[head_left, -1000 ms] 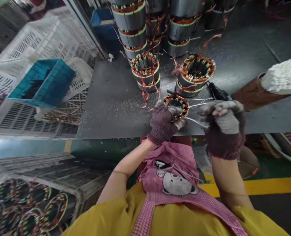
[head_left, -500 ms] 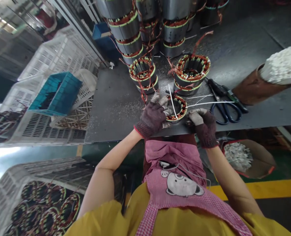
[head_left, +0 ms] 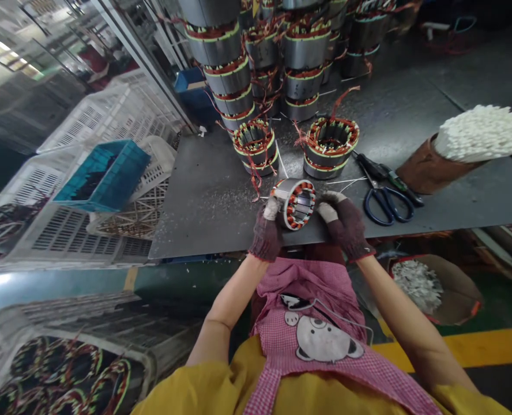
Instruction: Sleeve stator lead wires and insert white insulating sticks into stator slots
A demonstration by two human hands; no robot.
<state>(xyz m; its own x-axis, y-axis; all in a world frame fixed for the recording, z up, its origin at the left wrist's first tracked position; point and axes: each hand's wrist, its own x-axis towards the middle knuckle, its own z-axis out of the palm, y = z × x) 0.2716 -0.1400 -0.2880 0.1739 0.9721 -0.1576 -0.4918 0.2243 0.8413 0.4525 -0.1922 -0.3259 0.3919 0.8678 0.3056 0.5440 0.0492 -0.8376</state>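
A stator [head_left: 288, 193], a steel ring with copper windings, is tipped on its side so its open bore faces right and toward me. My left hand [head_left: 268, 230], in a dark knitted glove with pale fingertips, grips its left side. A thin white cable tie [head_left: 282, 158] sticks up behind it. My right hand [head_left: 345, 222], gloved the same way, is just right of the stator with thumb and fingers apart and nothing visible in them. Two upright stators, a left one [head_left: 256, 151] and a right one [head_left: 328, 151], stand just beyond.
Blue-handled scissors [head_left: 383, 202] and a dark-handled tool [head_left: 394, 178] lie right, by a brown container [head_left: 429, 167] of white cable ties [head_left: 483, 132]. Stacked stators [head_left: 303, 52] stand behind. A teal bin [head_left: 104, 176] is left; a bag of white scraps [head_left: 452, 288] is below right.
The stator has been tipped from upright onto its side, its bore turned to the right. My left hand has shifted round its left side. My right hand stays beside it.
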